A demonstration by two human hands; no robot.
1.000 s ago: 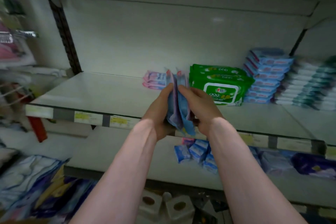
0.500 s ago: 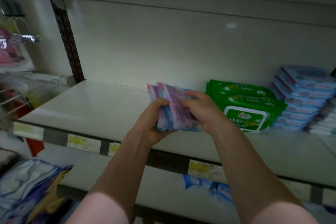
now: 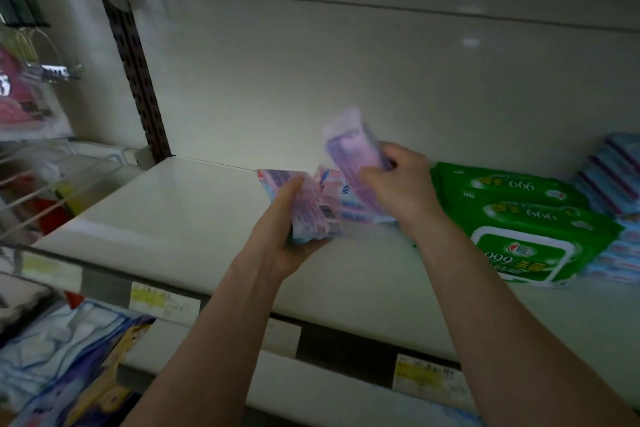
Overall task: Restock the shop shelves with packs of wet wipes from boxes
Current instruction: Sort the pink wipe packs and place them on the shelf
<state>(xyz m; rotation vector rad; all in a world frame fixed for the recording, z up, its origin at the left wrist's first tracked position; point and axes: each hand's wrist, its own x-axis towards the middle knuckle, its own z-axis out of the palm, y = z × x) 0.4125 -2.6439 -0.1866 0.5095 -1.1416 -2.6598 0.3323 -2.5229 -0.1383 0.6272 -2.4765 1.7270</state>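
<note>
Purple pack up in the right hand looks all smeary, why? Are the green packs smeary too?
In the head view the purple pack gripped by the right hand is motion-blurred, its top edge ghosted; the green packs lying on the shelf are sharp enough to read 999; the light is dim.

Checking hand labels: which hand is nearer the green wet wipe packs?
Right. The right hand, gripping a purple pack, is just left of the green wet wipe packs; the left hand holds a pink bundle farther left.
</note>
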